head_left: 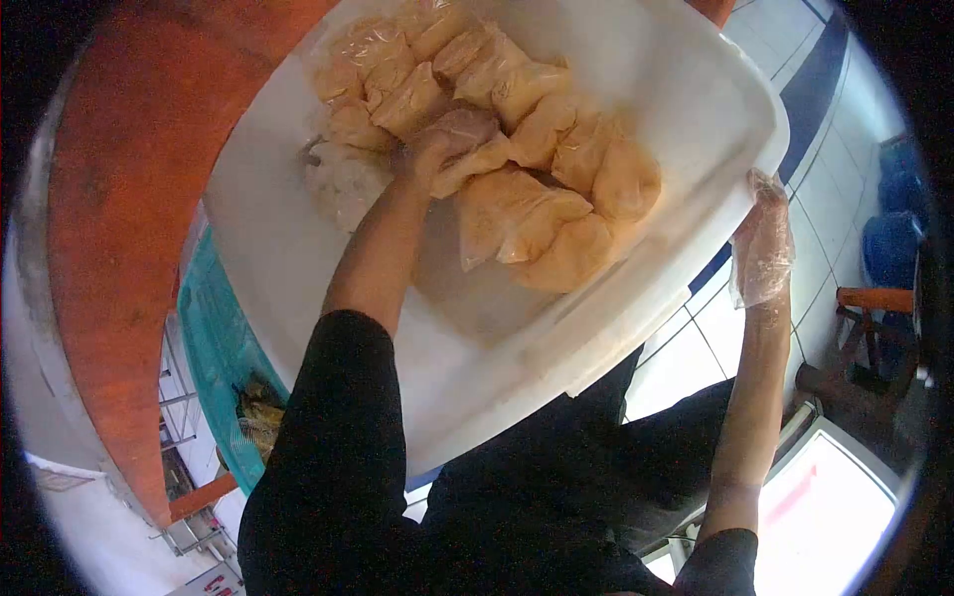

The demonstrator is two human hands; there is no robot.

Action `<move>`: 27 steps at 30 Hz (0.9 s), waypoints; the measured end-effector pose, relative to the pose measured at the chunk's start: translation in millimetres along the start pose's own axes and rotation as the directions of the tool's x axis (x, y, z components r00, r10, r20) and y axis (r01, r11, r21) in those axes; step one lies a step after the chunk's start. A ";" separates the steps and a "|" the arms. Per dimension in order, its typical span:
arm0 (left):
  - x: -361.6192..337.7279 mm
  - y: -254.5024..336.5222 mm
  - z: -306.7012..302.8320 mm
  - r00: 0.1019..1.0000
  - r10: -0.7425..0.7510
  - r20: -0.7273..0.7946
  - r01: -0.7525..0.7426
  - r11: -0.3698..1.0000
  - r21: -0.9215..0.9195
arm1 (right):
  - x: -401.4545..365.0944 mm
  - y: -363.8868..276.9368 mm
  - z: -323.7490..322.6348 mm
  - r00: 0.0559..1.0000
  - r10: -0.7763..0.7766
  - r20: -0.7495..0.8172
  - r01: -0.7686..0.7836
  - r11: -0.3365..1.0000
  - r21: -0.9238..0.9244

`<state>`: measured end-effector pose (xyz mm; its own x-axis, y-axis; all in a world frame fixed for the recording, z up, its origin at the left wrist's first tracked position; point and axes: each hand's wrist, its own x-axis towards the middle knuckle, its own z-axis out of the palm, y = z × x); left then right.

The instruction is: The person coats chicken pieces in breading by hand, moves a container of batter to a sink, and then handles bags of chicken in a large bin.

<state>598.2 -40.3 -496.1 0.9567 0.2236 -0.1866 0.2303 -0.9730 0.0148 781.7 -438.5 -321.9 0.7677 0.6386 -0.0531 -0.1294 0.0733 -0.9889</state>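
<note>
A large white plastic tub is tilted in front of me. Inside it are several clear plastic bags filled with something pale orange. My left hand reaches in among them, its fingers curled over one bag; the fingertips are partly hidden. A whitish plastic bag lies to the left of that wrist. On the right, my right hand, covered by a clear plastic glove, grips the tub's rim, with the fingers partly out of sight.
An orange-red table surface runs along the left. Under the tub's left side is a teal crate holding something yellowish. Blue containers and a wooden stool stand at the right on white floor tiles.
</note>
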 end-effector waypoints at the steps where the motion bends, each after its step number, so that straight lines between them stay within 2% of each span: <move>1: 7.6 -4.3 5.8 0.989 0.145 0.032 -0.148 0.972 0.183 | -0.1 0.7 -0.6 1.000 0.003 -0.003 -0.003 1.000 -0.005; 2: 10.2 4.7 -8.6 0.985 0.119 0.125 -0.150 0.951 0.272 | 0.0 2.0 -1.8 1.000 -0.015 0.016 0.015 0.999 0.032; 4: 0.1 24.6 -22.2 0.972 0.089 0.217 -0.164 0.919 0.359 | 0.9 4.3 -5.5 0.999 -0.034 0.029 0.032 0.997 0.072; 5: -10.7 32.6 -21.9 0.980 0.116 -0.161 -0.167 0.919 -0.356 | 0.9 6.2 -8.4 0.998 -0.043 0.048 0.038 0.996 0.085; 6: -22.2 39.0 -23.9 0.954 -0.008 -0.300 -0.203 0.718 -0.666 | 0.1 7.4 -9.0 0.997 -0.045 0.058 0.039 0.995 0.091; 7: -35.0 48.5 -30.3 0.893 -0.132 -0.429 -0.342 0.421 -0.840 | -0.8 8.5 -9.6 0.997 -0.047 0.068 0.040 0.994 0.097; 8: -47.7 63.0 -61.4 0.927 0.029 -0.373 -0.231 0.829 -0.510 | -1.2 8.3 -8.9 0.997 -0.036 0.061 0.027 0.991 0.131; 9: -49.9 66.5 -70.3 0.949 0.081 -0.306 -0.169 0.947 -0.273 | -1.5 7.6 -7.4 0.998 -0.030 0.058 0.021 0.989 0.148; 10: -52.0 69.4 -78.4 0.962 0.133 -0.236 -0.138 0.990 -0.006 | -1.8 6.9 -5.9 0.998 -0.024 0.055 0.015 0.986 0.165; 11: -48.5 69.9 -76.4 0.968 0.012 -0.250 -0.082 0.960 -0.269 | -3.0 5.9 -3.7 0.999 -0.030 0.024 0.026 0.988 0.151; 12: -44.4 71.1 -74.3 0.967 -0.109 -0.232 -0.026 0.858 -0.513 | -3.5 4.6 -2.2 0.999 -0.032 0.011 0.030 0.989 0.146; 14: -36.5 68.5 -63.9 0.942 -0.317 -0.106 0.062 0.476 -0.877 | -3.1 1.7 -0.2 0.999 -0.026 0.029 0.021 0.988 0.154; 16: -26.0 40.7 -33.8 0.918 -0.397 -0.015 0.084 0.230 -0.969 | -4.9 2.4 -5.1 0.997 -0.023 0.068 0.011 0.985 0.172; 17: -23.1 32.6 -28.1 0.899 -0.437 0.002 0.097 0.195 -0.976 | -3.4 5.4 -8.2 1.000 -0.003 0.025 0.000 0.995 0.103; 18: -22.2 22.4 -22.6 0.880 -0.474 -0.009 0.107 0.216 -0.971 | -2.5 5.9 -10.2 1.000 0.006 -0.002 -0.006 0.998 0.065; 19: -21.3 15.8 -23.4 0.838 -0.539 -0.085 0.140 0.362 -0.922 | -1.3 6.4 -12.1 0.999 0.015 -0.028 -0.015 1.000 0.027; 21: -22.8 -5.3 -25.9 0.722 -0.632 -0.282 0.313 0.661 -0.681 | 1.9 6.9 -11.7 1.000 -0.009 0.023 0.008 0.998 0.065; 23: -28.0 -32.5 -29.0 0.629 -0.652 -0.424 0.502 0.757 -0.418 | 3.6 7.0 -10.2 0.999 -0.010 0.036 0.008 0.998 0.061; 25: -35.7 -52.5 -25.7 0.621 -0.636 -0.459 0.592 0.764 -0.258 | 4.1 5.8 -7.0 0.999 -0.001 0.035 0.000 0.999 0.039; 27: -40.1 -58.6 -17.4 0.673 -0.607 -0.422 0.591 0.785 -0.186 | 3.4 3.5 -5.5 0.999 0.011 0.038 -0.010 1.000 -0.022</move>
<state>549.4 8.7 -472.4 0.5797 0.7652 0.2800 0.7792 -0.6211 0.0842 787.3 -440.3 -326.3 0.7415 0.6684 -0.0589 -0.1233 0.0495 -0.9911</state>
